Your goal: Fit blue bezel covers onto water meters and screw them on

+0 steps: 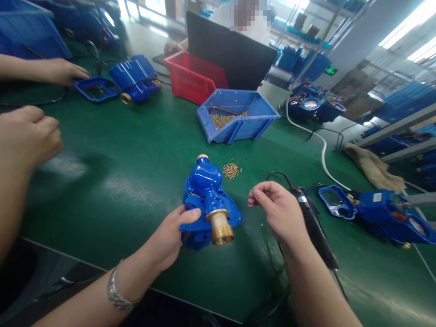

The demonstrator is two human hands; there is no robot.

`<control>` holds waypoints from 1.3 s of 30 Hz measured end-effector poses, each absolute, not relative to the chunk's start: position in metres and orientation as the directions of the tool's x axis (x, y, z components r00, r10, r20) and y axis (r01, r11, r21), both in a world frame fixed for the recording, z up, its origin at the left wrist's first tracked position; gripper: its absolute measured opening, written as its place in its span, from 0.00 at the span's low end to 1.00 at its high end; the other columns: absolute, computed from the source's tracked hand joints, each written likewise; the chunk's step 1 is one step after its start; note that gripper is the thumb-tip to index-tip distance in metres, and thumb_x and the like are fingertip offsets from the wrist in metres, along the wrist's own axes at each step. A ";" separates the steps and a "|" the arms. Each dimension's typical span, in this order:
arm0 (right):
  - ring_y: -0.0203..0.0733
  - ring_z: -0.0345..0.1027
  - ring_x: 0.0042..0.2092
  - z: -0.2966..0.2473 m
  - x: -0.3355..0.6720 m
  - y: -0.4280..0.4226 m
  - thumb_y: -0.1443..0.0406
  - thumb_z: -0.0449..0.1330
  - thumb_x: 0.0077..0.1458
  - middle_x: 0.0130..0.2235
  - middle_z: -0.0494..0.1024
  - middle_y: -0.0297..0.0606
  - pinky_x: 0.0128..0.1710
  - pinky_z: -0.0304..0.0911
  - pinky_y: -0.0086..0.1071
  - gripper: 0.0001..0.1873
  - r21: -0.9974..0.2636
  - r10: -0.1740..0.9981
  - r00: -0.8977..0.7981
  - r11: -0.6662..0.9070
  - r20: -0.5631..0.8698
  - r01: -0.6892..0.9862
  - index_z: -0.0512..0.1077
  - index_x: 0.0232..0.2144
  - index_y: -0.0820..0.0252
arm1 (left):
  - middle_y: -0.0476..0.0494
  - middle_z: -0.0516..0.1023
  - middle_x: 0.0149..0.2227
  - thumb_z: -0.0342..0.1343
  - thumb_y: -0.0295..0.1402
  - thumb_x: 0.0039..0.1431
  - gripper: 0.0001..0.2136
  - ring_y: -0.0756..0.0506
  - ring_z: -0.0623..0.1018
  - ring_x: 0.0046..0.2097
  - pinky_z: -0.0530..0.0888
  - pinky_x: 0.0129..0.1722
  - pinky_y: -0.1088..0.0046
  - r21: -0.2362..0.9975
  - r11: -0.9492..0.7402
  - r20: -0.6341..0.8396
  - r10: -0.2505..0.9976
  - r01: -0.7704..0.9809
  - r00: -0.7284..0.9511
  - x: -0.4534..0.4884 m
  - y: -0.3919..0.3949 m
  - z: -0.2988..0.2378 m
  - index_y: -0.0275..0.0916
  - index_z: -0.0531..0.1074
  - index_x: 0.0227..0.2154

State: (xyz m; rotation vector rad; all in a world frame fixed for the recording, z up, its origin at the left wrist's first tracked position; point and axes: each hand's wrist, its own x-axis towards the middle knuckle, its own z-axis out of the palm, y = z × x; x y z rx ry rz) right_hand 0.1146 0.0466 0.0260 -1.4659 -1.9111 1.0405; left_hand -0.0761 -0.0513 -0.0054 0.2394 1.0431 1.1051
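A: Where is the water meter [205, 178] lying?
B: It is sitting in front of the wearer, pipe side up, on or just above the green tabletop [129, 145]; I can't tell which. Its long axis is running away from the body, the threaded brass end [222, 229] pointing back and slightly right.

A: Which hand is nearer?
B: The left hand [173, 234]. It is gripping the housing's left edge, thumb on top, fingers mostly hidden. The right hand [274, 209] is hovering apart, so the meter is lying directly to its left.

A: Is the right one holding anything?
B: Thumb and forefinger are pinching together on what looks like a small screw [251, 191], though it's tiny.

A: And around them?
B: A screw pile [231, 170] is lying just beyond, between meter and hand. A black electric screwdriver [315, 229] is resting beside the right wrist. Farther off, a blue bin [252, 130] is holding more screws, and a co-worker's hand [66, 71] is reaching toward an open cover [97, 88].
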 end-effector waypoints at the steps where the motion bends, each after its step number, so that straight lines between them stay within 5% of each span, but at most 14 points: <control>1: 0.34 0.67 0.28 0.029 0.118 0.028 0.63 0.51 0.56 0.27 0.71 0.34 0.31 0.65 0.29 0.07 -0.871 0.969 -0.246 0.088 -0.039 0.484 0.64 0.29 0.61 | 0.39 0.77 0.40 0.61 0.40 0.46 0.21 0.43 0.76 0.40 0.72 0.39 0.69 0.627 0.471 -0.573 0.818 -0.621 0.042 -0.072 -0.052 -0.005 0.34 0.69 0.42; 5: 0.31 0.65 0.26 0.021 0.113 -0.036 0.61 0.58 0.53 0.23 0.71 0.31 0.29 0.62 0.25 0.08 -0.984 0.970 -0.169 -0.171 -0.176 0.043 0.66 0.29 0.61 | 0.38 0.76 0.40 0.59 0.40 0.48 0.23 0.43 0.75 0.40 0.71 0.40 0.69 0.640 0.429 -0.548 0.836 -0.637 0.013 -0.059 -0.053 -0.002 0.33 0.67 0.45; 11: 0.30 0.62 0.20 0.005 0.076 -0.060 0.59 0.59 0.51 0.18 0.69 0.29 0.24 0.59 0.25 0.11 -0.949 0.947 -0.182 -0.289 -0.264 -0.126 0.66 0.28 0.62 | 0.42 0.76 0.33 0.61 0.42 0.44 0.23 0.46 0.74 0.32 0.70 0.30 0.73 0.637 0.428 -0.580 0.814 -0.641 -0.033 -0.053 -0.053 -0.003 0.32 0.69 0.41; 19: 0.33 0.62 0.20 0.022 0.067 -0.051 0.60 0.58 0.48 0.17 0.68 0.29 0.24 0.61 0.27 0.10 -0.941 0.920 -0.198 -0.328 -0.338 0.081 0.66 0.27 0.62 | 0.47 0.73 0.25 0.58 0.38 0.50 0.13 0.50 0.71 0.24 0.68 0.25 0.75 0.637 0.400 -0.527 0.850 -0.660 0.006 -0.056 -0.055 -0.003 0.34 0.69 0.34; 28: 0.32 0.62 0.18 0.030 0.063 -0.050 0.60 0.59 0.42 0.18 0.67 0.27 0.21 0.61 0.26 0.12 -0.921 0.899 -0.204 -0.371 -0.388 0.117 0.63 0.29 0.60 | 0.45 0.76 0.30 0.59 0.39 0.49 0.17 0.47 0.74 0.29 0.70 0.27 0.73 0.615 0.443 -0.565 0.824 -0.652 0.026 -0.056 -0.056 -0.002 0.33 0.69 0.39; 30: 0.35 0.66 0.20 0.032 0.085 -0.041 0.57 0.58 0.45 0.19 0.69 0.29 0.24 0.64 0.28 0.14 -0.904 0.943 -0.095 -0.274 -0.320 0.327 0.63 0.31 0.60 | 0.43 0.77 0.35 0.59 0.38 0.49 0.19 0.45 0.76 0.35 0.72 0.32 0.72 0.595 0.466 -0.598 0.801 -0.655 0.026 -0.057 -0.056 -0.002 0.33 0.68 0.42; 33: 0.41 0.72 0.30 0.037 0.141 -0.013 0.55 0.52 0.53 0.26 0.74 0.38 0.34 0.67 0.34 0.16 -0.590 0.970 0.242 -0.211 -0.029 0.780 0.65 0.36 0.61 | 0.42 0.77 0.41 0.59 0.36 0.51 0.19 0.43 0.76 0.42 0.73 0.39 0.70 0.585 0.483 -0.621 0.783 -0.652 0.022 -0.059 -0.055 -0.002 0.35 0.67 0.45; 36: 0.60 0.67 0.46 0.035 0.199 0.020 0.62 0.56 0.49 0.39 0.72 0.53 0.45 0.58 0.54 0.20 -0.369 0.932 0.356 -0.306 0.073 0.877 0.67 0.45 0.63 | 0.41 0.78 0.40 0.59 0.36 0.51 0.19 0.43 0.76 0.41 0.73 0.40 0.69 0.597 0.515 -0.611 0.789 -0.615 0.068 -0.062 -0.053 -0.001 0.34 0.68 0.45; 39: 0.69 0.64 0.46 0.019 0.232 0.040 0.65 0.60 0.44 0.40 0.71 0.58 0.42 0.55 0.61 0.29 -0.234 0.934 0.357 -0.341 0.031 0.911 0.65 0.51 0.63 | 0.39 0.78 0.39 0.59 0.36 0.49 0.18 0.42 0.77 0.39 0.72 0.40 0.68 0.606 0.565 -0.604 0.785 -0.560 0.139 -0.061 -0.054 0.002 0.32 0.70 0.42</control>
